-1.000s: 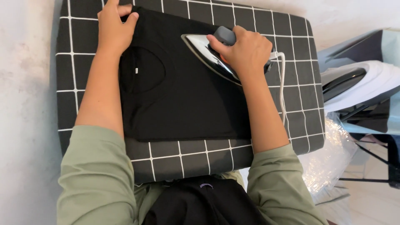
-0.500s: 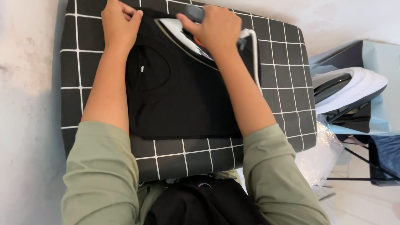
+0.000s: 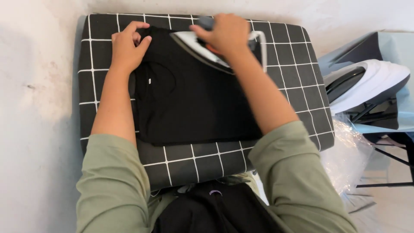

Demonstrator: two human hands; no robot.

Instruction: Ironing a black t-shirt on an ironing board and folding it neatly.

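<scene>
A folded black shirt (image 3: 198, 103) lies flat on a dark ironing board (image 3: 302, 86) with a white grid pattern. My left hand (image 3: 127, 49) presses down on the shirt's far left corner, fingers spread on the cloth. My right hand (image 3: 226, 34) grips the grey handle of a silver-soled iron (image 3: 196, 49), which rests on the shirt's far edge with its tip pointing left. A white cord (image 3: 262, 49) runs from the iron's rear along the board.
A pale wall or floor surface lies to the left of the board. To the right stand a white and black chair-like object (image 3: 366, 86), clear plastic wrap (image 3: 349, 159) and a black metal frame (image 3: 392, 159). Black cloth (image 3: 211, 211) sits in my lap.
The iron has slid from the shirt's middle right toward its far edge and leftward. My left hand stays on the far left corner. The view has shifted, showing the board's far edge.
</scene>
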